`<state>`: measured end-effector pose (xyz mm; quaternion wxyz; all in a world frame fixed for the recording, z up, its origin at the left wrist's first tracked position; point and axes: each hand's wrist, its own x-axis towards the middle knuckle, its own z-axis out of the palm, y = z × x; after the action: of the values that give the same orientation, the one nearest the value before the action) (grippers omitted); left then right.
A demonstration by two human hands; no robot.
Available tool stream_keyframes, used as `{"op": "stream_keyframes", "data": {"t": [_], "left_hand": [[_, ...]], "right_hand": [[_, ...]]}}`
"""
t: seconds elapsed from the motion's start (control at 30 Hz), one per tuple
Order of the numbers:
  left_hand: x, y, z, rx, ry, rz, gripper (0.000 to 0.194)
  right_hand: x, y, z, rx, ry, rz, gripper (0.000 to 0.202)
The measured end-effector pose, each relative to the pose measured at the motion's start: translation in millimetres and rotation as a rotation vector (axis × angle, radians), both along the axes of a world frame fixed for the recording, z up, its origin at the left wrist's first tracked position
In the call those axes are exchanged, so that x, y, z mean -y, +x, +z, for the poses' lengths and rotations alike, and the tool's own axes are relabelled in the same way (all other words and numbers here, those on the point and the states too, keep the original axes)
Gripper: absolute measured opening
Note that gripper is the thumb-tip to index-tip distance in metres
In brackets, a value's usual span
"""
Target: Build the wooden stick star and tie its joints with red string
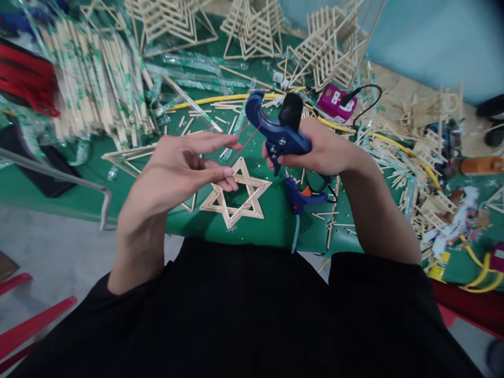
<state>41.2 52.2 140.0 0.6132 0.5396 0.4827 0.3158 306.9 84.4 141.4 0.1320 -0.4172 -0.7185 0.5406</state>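
Note:
My right hand (pixel 321 147) is wrapped round a blue pipe cutter (pixel 289 135) with a curved jaw, raised over the table. A thin red strand (pixel 249 140) stretches in two lines between the cutter and the fingertips of my left hand (pixel 177 168). The left fingers are bent towards the thumb around it; their exact hold is partly hidden. Below the hands lies a six-pointed star (pixel 255 207) of stacked wooden sticks, flat on the green table (pixel 189 229). A blue glue gun (pixel 301 197) rests right of the star, its glue stick towards the table's front edge.
Wrapped chopsticks (pixel 102 79) are heaped at the left. Several stick-built stars (pixel 254 29) stand at the back. A purple power box (pixel 336 103), a yellow cable (pixel 220 98) and scattered stick offcuts lie around. An orange bottle (pixel 482 165) is at the right.

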Motion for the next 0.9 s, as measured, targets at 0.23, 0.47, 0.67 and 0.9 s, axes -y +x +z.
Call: {"op": "stream_keyframes", "data": {"t": [0.23,0.47,0.67,0.9], "left_hand": [[-1.2,-0.5,1.6,-0.030,-0.091,0.006,0.041],[0.1,2.6,11.6,-0.141,-0.078,-0.086,0.038],[-0.7,2.0,9.5,-0.159,-0.054,-0.107,0.043],[-2.1,-0.7,9.0,-0.260,0.025,-0.135,0.048]], "right_hand": [[0.8,8.4,2.6,-0.013,0.009,0.023,0.013],[5.5,12.4,13.9,0.076,-0.016,-0.025,0.018],[5.7,17.7,12.0,0.078,-0.001,-0.018,0.027],[4.1,21.7,11.8,0.027,-0.021,-0.027,0.024]]}}
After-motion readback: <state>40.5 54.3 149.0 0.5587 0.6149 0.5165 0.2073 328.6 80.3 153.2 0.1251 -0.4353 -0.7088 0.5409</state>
